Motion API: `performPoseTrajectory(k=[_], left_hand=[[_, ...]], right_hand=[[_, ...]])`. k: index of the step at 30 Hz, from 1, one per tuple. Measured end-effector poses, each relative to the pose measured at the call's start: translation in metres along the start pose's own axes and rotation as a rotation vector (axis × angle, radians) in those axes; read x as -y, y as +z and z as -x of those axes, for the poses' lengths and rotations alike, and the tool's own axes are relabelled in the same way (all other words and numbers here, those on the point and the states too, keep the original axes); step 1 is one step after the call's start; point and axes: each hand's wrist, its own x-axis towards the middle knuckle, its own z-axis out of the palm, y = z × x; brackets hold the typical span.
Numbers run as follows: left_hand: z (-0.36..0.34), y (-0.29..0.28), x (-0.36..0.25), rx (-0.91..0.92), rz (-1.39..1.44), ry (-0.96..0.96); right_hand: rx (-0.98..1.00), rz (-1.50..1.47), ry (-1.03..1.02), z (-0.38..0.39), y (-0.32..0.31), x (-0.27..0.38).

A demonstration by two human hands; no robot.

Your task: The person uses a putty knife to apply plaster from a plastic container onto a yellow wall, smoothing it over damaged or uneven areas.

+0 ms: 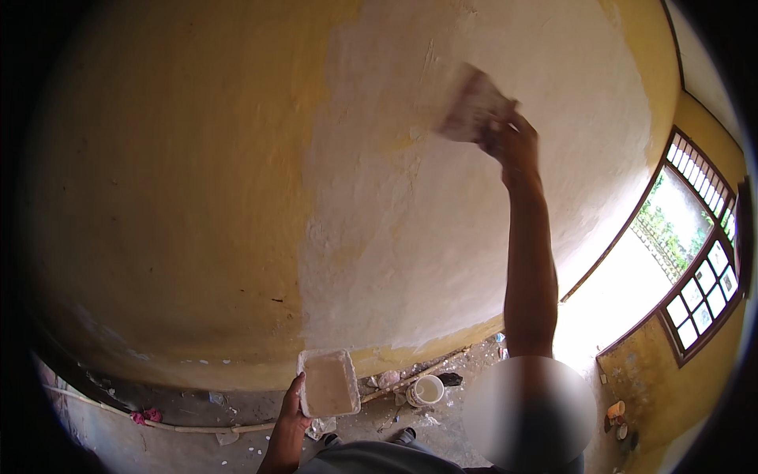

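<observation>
My right hand [509,138] is raised against the wall [379,221], gripping a wide brush [470,103], blurred by motion, on or just over a pale painted patch. That patch covers the middle and right of the wall, with yellow paint showing to its left and along its edges. Low in the view, my left hand [294,407] holds a rectangular white container [329,381] with creamy pale paint in it, its fingers around the left side.
A white bucket [426,389], a long pole [205,427], a pink cloth [150,415] and debris lie on the floor [245,450] along the wall's foot. At right are a bright doorway [608,292], brown-framed windows [701,300] and a small orange container [616,411].
</observation>
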Motion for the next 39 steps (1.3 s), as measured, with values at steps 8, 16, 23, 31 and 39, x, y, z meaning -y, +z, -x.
performPoseTrajectory(k=[8, 16, 23, 31, 39], left_hand=[[0.015, 0.016, -0.007, -0.051, -0.03, 0.033], [0.012, 0.024, -0.008, -0.067, -0.048, 0.012], [0.01, 0.024, -0.009, -0.075, -0.043, 0.029], [0.014, 0.032, -0.013, -0.122, -0.104, -0.025], [0.011, 0.009, -0.005, -0.078, -0.031, 0.04]], right_hand=[[-0.048, 0.344, -0.171, 0.008, 0.002, -0.018], [-0.188, 0.049, -0.079, 0.04, -0.002, -0.053], [-0.256, 0.239, -0.144, 0.031, 0.001, -0.048], [0.011, -0.421, -0.314, -0.005, 0.073, 0.066], [-0.302, -0.838, 0.192, 0.217, 0.125, -0.105]])
